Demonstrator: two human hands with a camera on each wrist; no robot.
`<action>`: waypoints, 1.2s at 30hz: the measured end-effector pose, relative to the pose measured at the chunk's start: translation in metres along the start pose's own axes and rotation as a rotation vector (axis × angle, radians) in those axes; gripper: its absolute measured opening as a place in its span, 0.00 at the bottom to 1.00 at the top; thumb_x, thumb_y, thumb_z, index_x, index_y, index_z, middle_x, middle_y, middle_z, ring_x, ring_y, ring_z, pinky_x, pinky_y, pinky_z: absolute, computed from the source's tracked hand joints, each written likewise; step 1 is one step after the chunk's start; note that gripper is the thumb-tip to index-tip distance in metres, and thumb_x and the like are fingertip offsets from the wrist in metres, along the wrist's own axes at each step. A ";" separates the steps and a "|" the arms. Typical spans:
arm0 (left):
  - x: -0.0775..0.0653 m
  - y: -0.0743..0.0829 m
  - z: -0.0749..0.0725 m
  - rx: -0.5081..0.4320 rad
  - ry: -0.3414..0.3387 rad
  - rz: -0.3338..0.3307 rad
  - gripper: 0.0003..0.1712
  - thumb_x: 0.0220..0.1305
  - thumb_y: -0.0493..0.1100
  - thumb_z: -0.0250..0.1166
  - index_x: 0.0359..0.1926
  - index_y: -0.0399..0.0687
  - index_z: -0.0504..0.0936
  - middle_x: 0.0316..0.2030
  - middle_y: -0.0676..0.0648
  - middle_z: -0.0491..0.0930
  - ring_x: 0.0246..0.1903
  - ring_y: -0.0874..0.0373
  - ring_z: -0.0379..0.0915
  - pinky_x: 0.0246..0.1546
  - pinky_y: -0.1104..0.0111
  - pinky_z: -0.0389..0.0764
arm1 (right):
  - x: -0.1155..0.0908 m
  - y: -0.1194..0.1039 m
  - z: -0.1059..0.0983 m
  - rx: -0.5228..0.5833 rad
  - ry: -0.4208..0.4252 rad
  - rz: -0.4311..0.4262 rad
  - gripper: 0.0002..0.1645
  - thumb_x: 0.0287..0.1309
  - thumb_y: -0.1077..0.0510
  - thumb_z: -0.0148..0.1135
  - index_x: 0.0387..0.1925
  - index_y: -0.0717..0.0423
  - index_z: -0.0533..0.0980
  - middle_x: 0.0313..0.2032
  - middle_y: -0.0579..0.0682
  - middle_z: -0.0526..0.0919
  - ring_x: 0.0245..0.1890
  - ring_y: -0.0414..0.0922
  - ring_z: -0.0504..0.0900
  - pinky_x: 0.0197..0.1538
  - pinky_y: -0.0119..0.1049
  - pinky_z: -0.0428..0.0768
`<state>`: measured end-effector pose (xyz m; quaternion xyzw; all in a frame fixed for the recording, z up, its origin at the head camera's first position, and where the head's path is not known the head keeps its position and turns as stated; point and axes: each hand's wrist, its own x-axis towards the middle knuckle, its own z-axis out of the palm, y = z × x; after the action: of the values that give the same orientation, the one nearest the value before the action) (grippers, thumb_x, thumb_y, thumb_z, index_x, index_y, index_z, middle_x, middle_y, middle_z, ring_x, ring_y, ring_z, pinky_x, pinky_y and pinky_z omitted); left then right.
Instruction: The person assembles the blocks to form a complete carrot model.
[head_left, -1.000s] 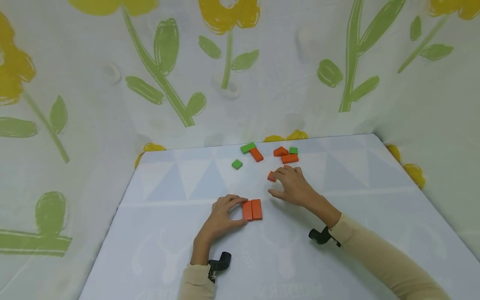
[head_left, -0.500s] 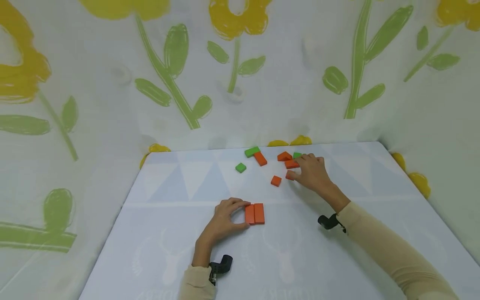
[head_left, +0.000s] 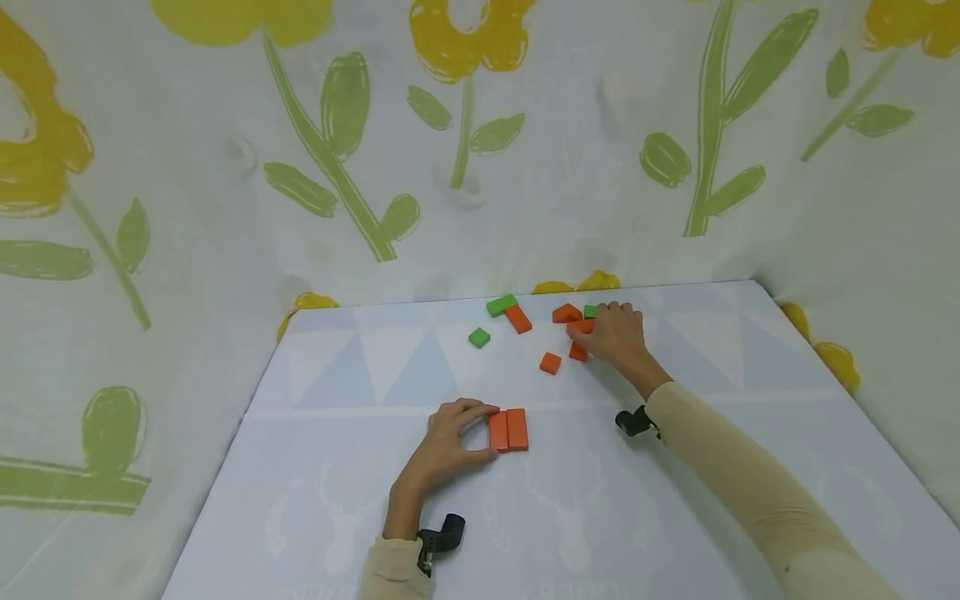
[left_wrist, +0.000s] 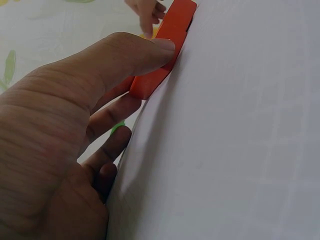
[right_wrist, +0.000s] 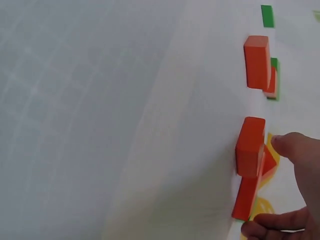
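Observation:
My left hand [head_left: 447,444] pinches the left one of two orange rectangular blocks [head_left: 498,433] between thumb and fingers. The second orange block [head_left: 517,430] lies flat against its right side; in the left wrist view the thumb presses the near end of an orange block [left_wrist: 159,65]. My right hand [head_left: 618,337] reaches over the far group, thumb and fingers spread about a long orange block [head_left: 579,326]. The right wrist view shows a gap between thumb and fingers beside this long block [right_wrist: 245,200]; firm contact cannot be told. A small orange block [head_left: 578,352] lies just below the thumb.
A small orange block [head_left: 551,363] lies left of my right hand. Behind are an orange block with angled top edges [head_left: 567,313] and a partly covered green block [head_left: 590,312]. Further left lie a long green block [head_left: 502,305], an orange block [head_left: 518,319] and a green block [head_left: 479,337].
My right hand has moved from above the small orange blocks to the long orange block farther back. The left hand stays at the paired orange blocks. The head view has shifted slightly.

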<state>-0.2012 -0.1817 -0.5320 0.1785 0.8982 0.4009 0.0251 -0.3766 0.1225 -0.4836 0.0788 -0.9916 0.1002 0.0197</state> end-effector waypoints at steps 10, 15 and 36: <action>0.000 -0.002 0.001 0.015 -0.004 -0.015 0.33 0.56 0.51 0.75 0.64 0.64 0.78 0.58 0.60 0.72 0.61 0.57 0.61 0.63 0.52 0.57 | 0.002 0.000 0.004 -0.045 -0.020 0.046 0.37 0.60 0.36 0.60 0.42 0.71 0.74 0.40 0.65 0.73 0.47 0.62 0.67 0.53 0.59 0.64; 0.000 -0.002 0.001 0.014 0.003 -0.002 0.33 0.56 0.51 0.75 0.64 0.63 0.78 0.58 0.58 0.73 0.61 0.55 0.62 0.63 0.50 0.56 | -0.001 0.005 0.000 0.006 -0.012 0.039 0.35 0.59 0.38 0.60 0.44 0.69 0.74 0.41 0.63 0.73 0.48 0.61 0.66 0.53 0.59 0.62; 0.000 0.001 -0.001 0.018 -0.009 -0.009 0.33 0.56 0.51 0.75 0.64 0.61 0.78 0.59 0.54 0.73 0.61 0.52 0.62 0.62 0.49 0.56 | -0.064 -0.012 -0.019 0.218 0.049 -0.266 0.36 0.54 0.46 0.73 0.59 0.61 0.76 0.58 0.61 0.75 0.61 0.59 0.65 0.59 0.61 0.58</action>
<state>-0.2015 -0.1819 -0.5303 0.1761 0.9024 0.3921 0.0293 -0.3111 0.1242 -0.4663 0.2085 -0.9550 0.2054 0.0482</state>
